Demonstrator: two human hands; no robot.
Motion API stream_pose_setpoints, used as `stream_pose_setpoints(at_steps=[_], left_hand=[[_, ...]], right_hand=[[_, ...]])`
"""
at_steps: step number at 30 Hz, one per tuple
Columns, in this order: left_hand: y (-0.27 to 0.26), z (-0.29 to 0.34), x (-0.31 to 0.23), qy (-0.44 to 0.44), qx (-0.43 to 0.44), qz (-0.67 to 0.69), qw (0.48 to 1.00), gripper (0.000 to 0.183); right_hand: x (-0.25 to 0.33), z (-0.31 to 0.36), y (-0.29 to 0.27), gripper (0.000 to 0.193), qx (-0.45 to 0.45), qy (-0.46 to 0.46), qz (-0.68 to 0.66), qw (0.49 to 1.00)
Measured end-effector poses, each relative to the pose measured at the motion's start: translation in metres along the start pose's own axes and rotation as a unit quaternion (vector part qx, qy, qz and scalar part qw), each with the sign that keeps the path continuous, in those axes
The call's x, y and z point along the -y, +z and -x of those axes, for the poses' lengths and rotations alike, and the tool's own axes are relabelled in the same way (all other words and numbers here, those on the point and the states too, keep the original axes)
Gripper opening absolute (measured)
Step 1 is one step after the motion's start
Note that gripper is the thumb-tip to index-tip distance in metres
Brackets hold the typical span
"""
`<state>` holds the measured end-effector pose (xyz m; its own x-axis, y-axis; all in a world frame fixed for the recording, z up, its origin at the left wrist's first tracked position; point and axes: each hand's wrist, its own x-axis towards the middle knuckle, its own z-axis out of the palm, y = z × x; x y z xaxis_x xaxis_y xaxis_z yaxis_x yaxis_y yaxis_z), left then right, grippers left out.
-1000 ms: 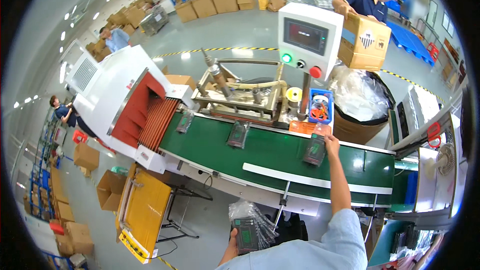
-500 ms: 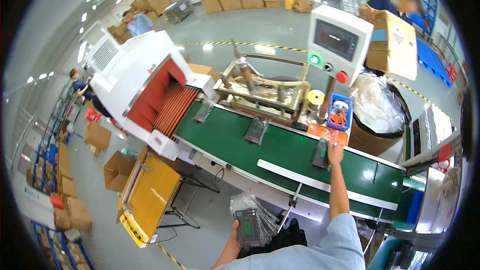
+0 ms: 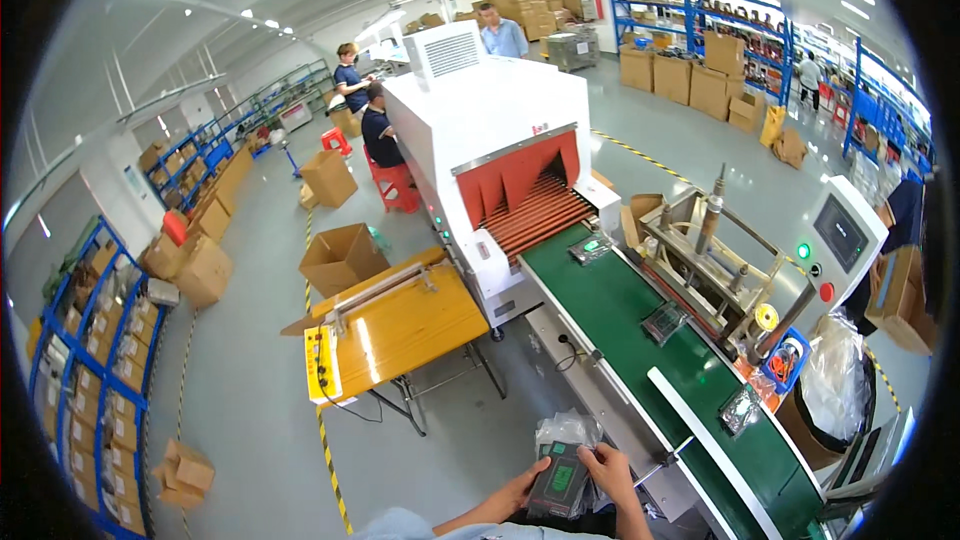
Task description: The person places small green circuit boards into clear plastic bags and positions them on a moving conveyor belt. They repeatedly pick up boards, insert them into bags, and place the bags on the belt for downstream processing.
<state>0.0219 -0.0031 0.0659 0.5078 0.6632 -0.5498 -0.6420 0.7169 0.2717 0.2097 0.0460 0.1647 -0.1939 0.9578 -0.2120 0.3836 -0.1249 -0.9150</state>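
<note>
My left hand (image 3: 522,481) grips a stack of flat dark packs in clear plastic bags (image 3: 560,483), low in front of me. The top pack carries green marks. My right hand (image 3: 608,471) has its fingers closed on the right edge of the same stack, at the loose clear plastic; the fingertips are partly hidden. Ahead to the right runs a green conveyor belt (image 3: 612,302). Three similar bagged packs lie along it: one near the tunnel (image 3: 590,249), one midway (image 3: 663,322) and one nearest me (image 3: 740,410).
A white tunnel machine (image 3: 490,110) with red curtain flaps stands at the belt's far end. A white guide rail (image 3: 710,450) crosses the belt's near part. A yellow-topped table (image 3: 420,325) stands left. A control box (image 3: 845,230) and metal press frame (image 3: 715,250) flank the belt's far side.
My right hand has left the pack on the belt and come back to the stack in my left hand. That pack stays on the belt. The view has swung left.
</note>
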Motion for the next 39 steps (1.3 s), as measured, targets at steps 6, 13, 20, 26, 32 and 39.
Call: stream_pose_setpoints(at_steps=[6, 13, 20, 26, 32, 39], left_hand=[[-0.025, 0.041, 0.009, 0.005, 0.005, -0.009, 1.000, 0.062], [-0.038, 0.066, 0.022, -0.070, -0.072, -0.015, 0.995, 0.050], [-0.032, 0.060, 0.029, -0.079, 0.002, 0.000, 0.997, 0.052], [-0.012, 0.036, 0.042, -0.039, 0.071, 0.002, 0.997, 0.065], [0.083, -0.002, 0.091, -0.039, 0.053, -0.032, 0.997, 0.063], [0.123, -0.057, 0.135, -0.034, 0.057, -0.023, 0.997, 0.059]], right_hand=[[0.003, 0.027, 0.039, 0.030, -0.025, -0.002, -0.072, 0.997], [-0.002, 0.052, 0.038, 0.027, -0.073, 0.059, -0.221, 0.971], [-0.004, 0.090, -0.042, 0.022, -0.173, 0.043, -0.329, 0.928], [-0.049, 0.113, -0.101, 0.022, -0.255, 0.059, -0.282, 0.923], [-0.074, 0.118, -0.121, 0.020, -0.335, 0.029, -0.283, 0.898], [-0.100, 0.115, -0.208, 0.012, -0.375, -0.041, -0.282, 0.882]])
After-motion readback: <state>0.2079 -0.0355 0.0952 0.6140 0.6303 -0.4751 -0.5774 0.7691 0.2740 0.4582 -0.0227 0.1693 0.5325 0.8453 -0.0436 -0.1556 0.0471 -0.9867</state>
